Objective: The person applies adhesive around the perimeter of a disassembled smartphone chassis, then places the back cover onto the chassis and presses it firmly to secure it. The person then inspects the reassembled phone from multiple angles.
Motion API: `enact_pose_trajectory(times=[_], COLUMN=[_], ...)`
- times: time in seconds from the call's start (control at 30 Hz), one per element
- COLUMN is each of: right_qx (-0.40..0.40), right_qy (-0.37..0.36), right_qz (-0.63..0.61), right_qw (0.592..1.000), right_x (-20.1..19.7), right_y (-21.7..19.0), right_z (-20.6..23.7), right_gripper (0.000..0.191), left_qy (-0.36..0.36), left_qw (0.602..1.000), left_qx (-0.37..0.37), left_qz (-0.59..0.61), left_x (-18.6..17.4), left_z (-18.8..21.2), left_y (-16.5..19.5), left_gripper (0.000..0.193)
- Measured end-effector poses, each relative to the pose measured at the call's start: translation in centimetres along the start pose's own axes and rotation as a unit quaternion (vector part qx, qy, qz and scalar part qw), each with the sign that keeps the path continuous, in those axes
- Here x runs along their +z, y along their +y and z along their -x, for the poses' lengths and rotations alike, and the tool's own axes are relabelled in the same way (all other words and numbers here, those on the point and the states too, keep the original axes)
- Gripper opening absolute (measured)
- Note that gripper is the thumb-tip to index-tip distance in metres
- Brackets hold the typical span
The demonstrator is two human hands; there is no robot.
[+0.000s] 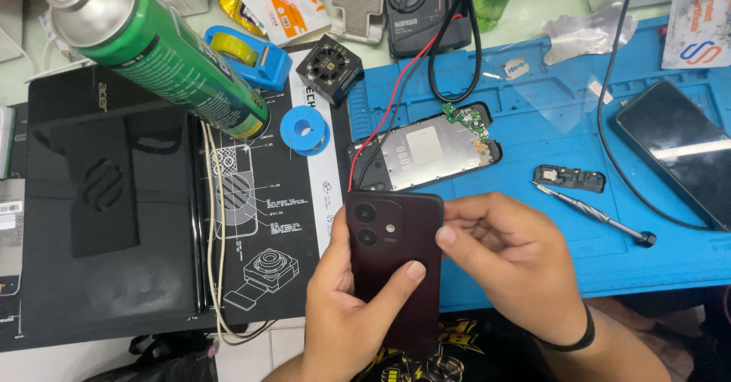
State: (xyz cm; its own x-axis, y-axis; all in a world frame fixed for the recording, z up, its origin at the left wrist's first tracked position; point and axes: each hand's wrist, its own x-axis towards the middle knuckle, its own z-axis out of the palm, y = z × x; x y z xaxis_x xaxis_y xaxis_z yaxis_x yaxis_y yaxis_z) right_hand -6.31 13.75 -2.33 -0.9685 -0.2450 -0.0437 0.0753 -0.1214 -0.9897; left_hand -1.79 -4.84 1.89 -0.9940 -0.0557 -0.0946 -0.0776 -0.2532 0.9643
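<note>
My left hand (343, 306) grips a dark red phone back cover (396, 253) with two camera rings, its thumb lying across the lower part. At the cover's right edge, my right hand (510, 264) pinches it with thumb and fingers. Just beyond it an opened phone body (422, 154) lies on the blue repair mat (548, 116), its metal plate and a green circuit board exposed. Red and black wires run from the phone body back to a multimeter (422, 5).
A screwdriver (590, 214) and a small black part (569, 178) lie right of my hands; a dark phone (678, 150) at far right. A green spray can (152, 47), blue tape dispenser (247, 55), blue solder spool (304, 131), black square part (329, 66) and black laptop (99, 199) sit left.
</note>
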Motion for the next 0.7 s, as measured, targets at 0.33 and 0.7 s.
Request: enact_pose_trajectory(times=[0.33, 0.7], right_qx=[-0.069, 0.039], right_qy=[-0.137, -0.028], right_qz=[-0.037, -0.007], right_qw=[0.988, 0.999], right_x=[-0.3, -0.4], right_y=[-1.4, -1.2], right_z=[-0.7, -0.7], right_gripper=[0.050, 0.017], left_qy=[0.000, 0.007], left_qw=[0.999, 1.000], left_qx=[0.004, 0.007], left_qz=[0.050, -0.003], left_x=[-0.3, 0.2], left_z=[-0.3, -0.5], left_y=[0.4, 0.2], left_gripper=[0.066, 0.066])
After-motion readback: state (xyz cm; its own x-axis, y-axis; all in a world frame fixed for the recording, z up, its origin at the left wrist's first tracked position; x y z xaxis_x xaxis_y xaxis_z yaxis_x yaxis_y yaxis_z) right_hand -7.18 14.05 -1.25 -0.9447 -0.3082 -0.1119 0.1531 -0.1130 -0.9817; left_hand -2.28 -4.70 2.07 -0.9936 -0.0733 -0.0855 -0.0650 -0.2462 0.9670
